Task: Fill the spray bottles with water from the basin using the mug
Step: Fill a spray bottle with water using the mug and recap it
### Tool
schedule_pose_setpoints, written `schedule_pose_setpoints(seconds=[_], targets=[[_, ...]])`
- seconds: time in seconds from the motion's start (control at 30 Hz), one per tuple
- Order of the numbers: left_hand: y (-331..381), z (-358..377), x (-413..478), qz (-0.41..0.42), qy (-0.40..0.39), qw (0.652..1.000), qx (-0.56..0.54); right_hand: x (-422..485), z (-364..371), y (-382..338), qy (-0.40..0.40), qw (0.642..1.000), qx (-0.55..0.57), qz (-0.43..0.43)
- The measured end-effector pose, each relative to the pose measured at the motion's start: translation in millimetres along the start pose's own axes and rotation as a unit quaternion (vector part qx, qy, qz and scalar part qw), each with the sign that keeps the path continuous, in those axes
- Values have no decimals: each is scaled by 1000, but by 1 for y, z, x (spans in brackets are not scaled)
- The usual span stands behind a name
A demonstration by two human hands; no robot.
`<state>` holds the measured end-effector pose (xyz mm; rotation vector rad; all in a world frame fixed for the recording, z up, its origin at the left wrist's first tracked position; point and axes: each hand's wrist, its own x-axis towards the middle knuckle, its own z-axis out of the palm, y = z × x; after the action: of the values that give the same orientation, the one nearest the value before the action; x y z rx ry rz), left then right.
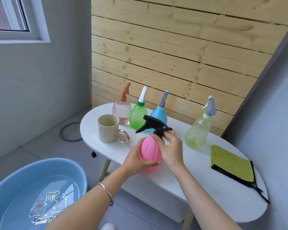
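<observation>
A pink spray bottle (150, 152) with a black trigger head stands on the white oval table (206, 176). My left hand (136, 159) wraps its body from the left. My right hand (172, 148) grips the black collar at its neck. A cream mug (107, 130) with a gold ring handle stands empty at the table's left end. Behind are a clear pink bottle (120, 110), a green bottle (138, 116) and a blue bottle (159, 113); a pale green bottle (198, 131) stands to the right. A blue basin (40, 193) of water sits on the floor at lower left.
A folded yellow-green cloth (231, 164) with black edging lies at the table's right end. A wooden slat wall rises behind the table. A grey ring (70, 131) lies on the floor beyond the mug. Grey walls stand left and right.
</observation>
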<state>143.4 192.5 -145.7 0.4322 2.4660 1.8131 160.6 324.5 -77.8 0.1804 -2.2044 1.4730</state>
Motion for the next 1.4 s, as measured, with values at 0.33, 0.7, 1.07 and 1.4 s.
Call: schedule_pose_setpoints(seconds=[0.33,0.7,1.07,1.4], targets=[[18,-6,-5,-21,-21,999,-18,-1,-15,-18,-11,996,25,81],[85,-12,47,-19,-289,954,-79,50,-105,-40,-210,969,84,95],[93,-13,107,85,116,988,-48,109,-96,-29,56,998,-16,23],[65,8,121,165,54,964,202,118,-73,30,78,988,-105,81]])
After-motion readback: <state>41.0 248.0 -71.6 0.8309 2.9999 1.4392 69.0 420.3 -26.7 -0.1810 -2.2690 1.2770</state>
